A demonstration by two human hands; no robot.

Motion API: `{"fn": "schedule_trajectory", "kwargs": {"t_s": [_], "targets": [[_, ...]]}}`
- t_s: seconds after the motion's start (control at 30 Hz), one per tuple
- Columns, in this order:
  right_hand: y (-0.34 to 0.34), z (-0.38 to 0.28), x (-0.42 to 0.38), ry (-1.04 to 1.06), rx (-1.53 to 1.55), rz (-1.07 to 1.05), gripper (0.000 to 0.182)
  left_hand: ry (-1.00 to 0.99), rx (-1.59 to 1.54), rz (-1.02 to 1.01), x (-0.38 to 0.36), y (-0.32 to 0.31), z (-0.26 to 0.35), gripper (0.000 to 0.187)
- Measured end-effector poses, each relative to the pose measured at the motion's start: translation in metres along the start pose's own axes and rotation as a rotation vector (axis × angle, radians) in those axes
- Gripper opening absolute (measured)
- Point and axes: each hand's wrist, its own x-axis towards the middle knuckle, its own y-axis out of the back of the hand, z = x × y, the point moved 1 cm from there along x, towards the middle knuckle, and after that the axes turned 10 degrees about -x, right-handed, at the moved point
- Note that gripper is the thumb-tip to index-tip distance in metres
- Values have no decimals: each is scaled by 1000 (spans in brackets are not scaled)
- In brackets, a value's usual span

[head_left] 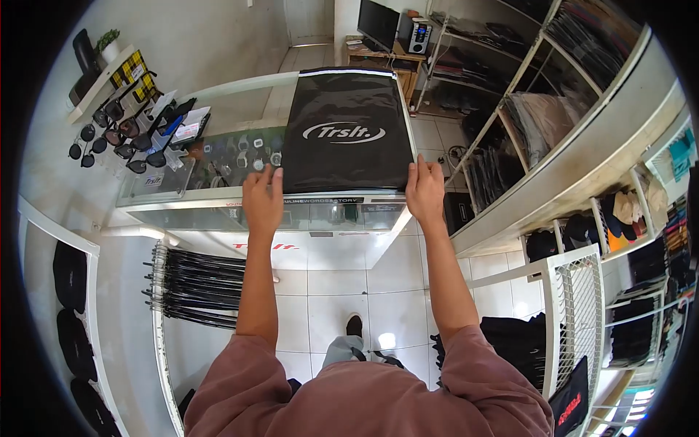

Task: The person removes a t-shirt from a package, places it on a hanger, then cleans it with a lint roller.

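Shirt (364, 400) lowest, hands flanking the package

I see the black package (346, 160) flat on the table (349, 251), upper centre. Left hand (263, 202) and right hand (426, 191) sit loosely open at its near corners; contact is unclear. I judge this as steadying or aligning; shifting it calls for even guidance.

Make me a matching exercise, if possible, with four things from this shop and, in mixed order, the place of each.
1. black plastic package with a white logo
2. small green plant in a white pot
3. black clothes hangers
4. black flat monitor

A. in a row at the rack
B. on the wooden desk
C. flat on the glass-topped counter
D. on the wall shelf

Pairs: 1-C, 2-D, 3-A, 4-B
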Motion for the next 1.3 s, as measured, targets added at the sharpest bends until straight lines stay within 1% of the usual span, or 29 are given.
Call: {"fn": "schedule_trajectory", "kwargs": {"t_s": [0.03,0.07,0.13,0.2,0.27,0.3,0.37,0.4,0.43,0.5,0.53,0.6,0.67,0.7,0.8,0.87,0.93,0.97,1.0,1.07,1.1,1.13,1.2,1.23,1.27,1.3], "targets": [[9,0,-2,-59,112,11,38,104,-133,32,-3,8,7,35],[23,1,-9,-65,113,21,38,210,-267,61,-8,18,15,37],[65,5,-43,-205,360,-3,39,210,-245,43,-29,31,43,37],[98,25,-84,-242,339,-23,39,194,-295,-45,-60,29,72,31],[120,55,-136,-325,372,-20,38,144,-442,-161,-100,12,106,26],[140,65,-156,-347,349,2,38,156,-501,-264,-118,2,128,26],[184,84,-197,-495,275,-45,37,154,-621,-480,-156,-16,175,26],[203,97,-215,-533,246,-9,37,137,-682,-592,-174,-24,198,27],[223,112,-235,-570,197,27,36,101,-714,-639,-190,-29,223,27],[269,131,-270,-689,109,116,32,-26,-832,-855,-223,-37,274,30],[293,139,-286,-745,66,169,32,-76,-872,-917,-236,-40,298,30],[339,152,-321,-792,-30,306,30,-242,-960,-1098,-266,-38,348,31],[382,158,-353,-856,-105,468,28,-364,-1021,-1234,-292,-34,393,31],[400,163,-373,-904,-172,514,27,-435,-1074,-1263,-305,-32,414,30],[446,169,-425,-973,-380,660,24,-573,-1214,-1343,-334,-23,480,29],[472,172,-452,-1047,-478,718,25,-747,-1241,-1316,-348,-21,524,29],[490,179,-473,-1175,-556,674,28,-879,-1271,-1299,-358,-26,574,27],[497,179,-479,-1258,-513,665,33,-936,-1310,-1264,-367,-37,599,27],[501,180,-482,-1271,-526,689,33,-992,-1352,-1225,-378,-53,624,26],[503,183,-486,-1394,-529,606,36,-1037,-1331,-1187,-393,-79,669,28],[500,187,-489,-1383,-553,633,37,-1073,-1304,-1137,-404,-100,690,29],[500,185,-484,-1417,-552,625,36,-1104,-1276,-1086,-415,-122,706,30],[496,186,-481,-1349,-695,696,32,-1189,-1124,-1051,-427,-153,728,36],[496,187,-478,-1354,-709,705,32,-1218,-1034,-1047,-430,-161,736,38],[497,185,-475,-1364,-737,715,29,-1224,-1048,-1050,-435,-166,742,38],[499,184,-472,-1373,-763,726,27,-1267,-970,-1069,-433,-162,744,38]]}}
